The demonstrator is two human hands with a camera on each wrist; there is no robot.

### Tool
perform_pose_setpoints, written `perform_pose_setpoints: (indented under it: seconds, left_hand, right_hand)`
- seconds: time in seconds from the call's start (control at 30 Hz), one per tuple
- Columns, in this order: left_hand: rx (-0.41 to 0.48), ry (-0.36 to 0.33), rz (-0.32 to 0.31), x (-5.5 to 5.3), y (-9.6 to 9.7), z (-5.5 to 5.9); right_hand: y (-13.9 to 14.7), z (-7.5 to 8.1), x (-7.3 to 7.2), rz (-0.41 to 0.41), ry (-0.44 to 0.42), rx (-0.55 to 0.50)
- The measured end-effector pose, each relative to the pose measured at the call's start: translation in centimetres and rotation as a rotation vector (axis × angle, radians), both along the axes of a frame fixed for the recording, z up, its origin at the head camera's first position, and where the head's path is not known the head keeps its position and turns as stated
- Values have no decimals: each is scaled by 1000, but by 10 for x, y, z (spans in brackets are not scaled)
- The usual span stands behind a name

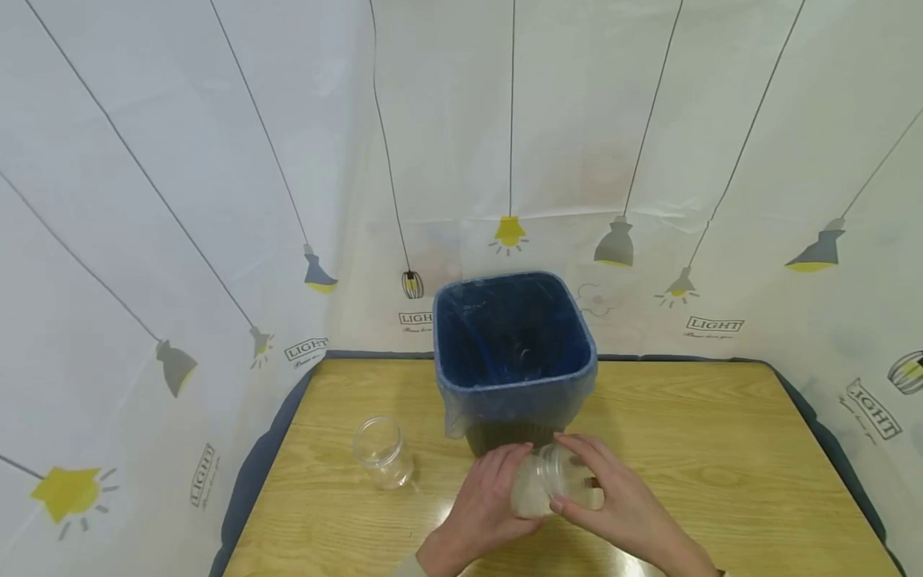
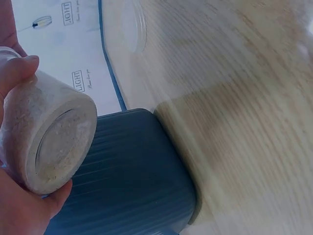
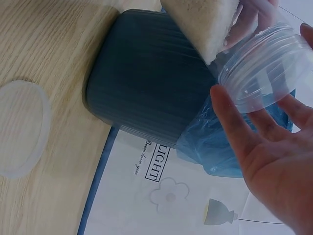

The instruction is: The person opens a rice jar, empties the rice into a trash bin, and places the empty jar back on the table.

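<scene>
My left hand [image 1: 479, 501] grips a clear jar of pale, rice-like grains [image 2: 63, 132], tilted on its side with its base toward the left wrist camera. Opposite it, my right hand [image 1: 623, 501] holds a second clear jar [image 3: 271, 68] by its threaded rim end, thumb on one side and fingers on the other. The jars' mouths face each other close together, in front of the bin. Inside the left jar the grains lie at a slant toward the mouth. A third clear jar [image 1: 382, 455] stands open on the table, left of my hands.
Just beyond my hands stands a dark ribbed bin [image 1: 505, 433] with a blue bag [image 1: 519, 405] folded over its rim. A clear round lid [image 3: 44, 117] lies on the wooden table [image 1: 721, 449], hidden from the head view. Lamp-printed sheeting [image 1: 461, 120] hangs behind.
</scene>
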State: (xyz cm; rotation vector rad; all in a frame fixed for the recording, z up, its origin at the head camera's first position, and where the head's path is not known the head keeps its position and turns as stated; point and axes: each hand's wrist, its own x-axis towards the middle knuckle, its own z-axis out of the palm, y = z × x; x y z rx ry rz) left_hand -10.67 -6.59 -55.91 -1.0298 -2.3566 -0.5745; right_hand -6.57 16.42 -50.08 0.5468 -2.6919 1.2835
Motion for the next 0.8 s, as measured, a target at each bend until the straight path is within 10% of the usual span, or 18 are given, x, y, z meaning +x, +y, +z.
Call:
perform_pose_setpoints:
  seconds: [0.37, 0.8]
  left_hand:
    - [338, -246, 17, 5, -6, -13]
    - [481, -271, -70, 4, -17, -24]
  right_hand:
    - [9, -8, -4, 20, -8, -274]
    - [51, -26, 0, -188, -179, -109]
